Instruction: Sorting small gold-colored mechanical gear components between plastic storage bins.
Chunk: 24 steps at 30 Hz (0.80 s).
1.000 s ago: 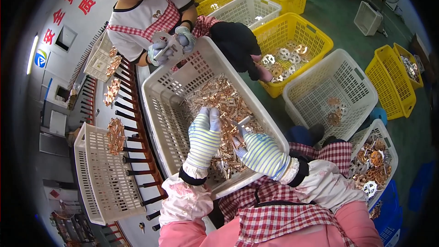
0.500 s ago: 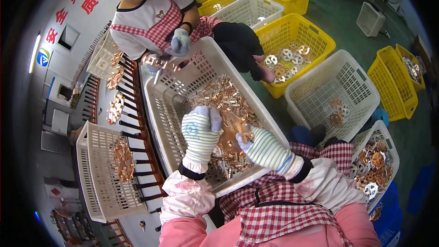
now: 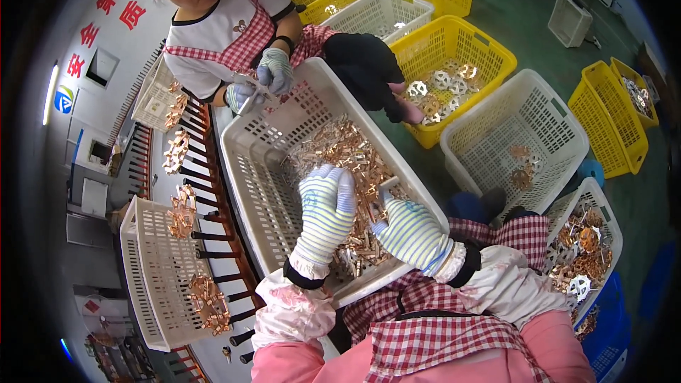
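A pale grey slotted plastic crate (image 3: 259,177) in front of me holds a heap of small copper-coloured metal pieces (image 3: 340,143). Over the heap, my left hand (image 3: 325,207), in a striped knitted glove, is closed with its fingers pointing down; whatever its fingertips pinch is hidden behind the glove. My right hand (image 3: 415,235), gloved alike, reaches in from the crate's near right side. Its fingers are bent together at the pieces, and I cannot make out which piece, if any, is between them.
Across the crate, a co-worker's gloved hands (image 3: 264,79) hold small metal parts. Left stands a rack with black handles (image 3: 213,236), copper-coloured bunches (image 3: 208,303) and a cream basket (image 3: 145,291). To the right are a white crate (image 3: 468,135), a yellow crate (image 3: 489,57) and a crate of round parts (image 3: 585,241).
The copper-coloured part blurred between my hands no longer shows there. My left hand has shifted slightly right and turned. The co-worker's hands have come together, and the view has shifted a little.
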Available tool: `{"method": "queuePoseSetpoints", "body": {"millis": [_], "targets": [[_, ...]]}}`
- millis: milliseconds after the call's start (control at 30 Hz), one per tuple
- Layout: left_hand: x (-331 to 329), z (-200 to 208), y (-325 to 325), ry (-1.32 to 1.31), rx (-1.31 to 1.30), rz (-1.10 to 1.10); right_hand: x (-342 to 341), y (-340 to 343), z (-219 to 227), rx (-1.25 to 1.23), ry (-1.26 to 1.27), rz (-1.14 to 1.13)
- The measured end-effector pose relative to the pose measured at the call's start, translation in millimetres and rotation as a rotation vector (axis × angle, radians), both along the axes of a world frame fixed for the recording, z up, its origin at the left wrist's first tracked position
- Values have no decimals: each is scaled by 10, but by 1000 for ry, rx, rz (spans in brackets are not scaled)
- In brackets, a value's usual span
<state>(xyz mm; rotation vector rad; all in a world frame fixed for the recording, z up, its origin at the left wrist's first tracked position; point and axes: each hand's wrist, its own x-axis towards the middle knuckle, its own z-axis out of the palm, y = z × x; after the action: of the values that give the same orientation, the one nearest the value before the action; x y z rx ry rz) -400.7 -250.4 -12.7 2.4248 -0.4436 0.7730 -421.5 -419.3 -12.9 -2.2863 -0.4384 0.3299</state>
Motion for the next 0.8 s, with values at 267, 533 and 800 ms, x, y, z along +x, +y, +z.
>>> {"method": "queuePoseSetpoints", "body": {"millis": [267,533,800], "targets": [[57,56,13,-6,212,42,19,-5,-169,426,155,32],[62,-33,6,-103,55,148,-63,75,-79,85,-83,-44],[66,-40,140,-109,185,66,54,-30,-76,409,493,84]]}}
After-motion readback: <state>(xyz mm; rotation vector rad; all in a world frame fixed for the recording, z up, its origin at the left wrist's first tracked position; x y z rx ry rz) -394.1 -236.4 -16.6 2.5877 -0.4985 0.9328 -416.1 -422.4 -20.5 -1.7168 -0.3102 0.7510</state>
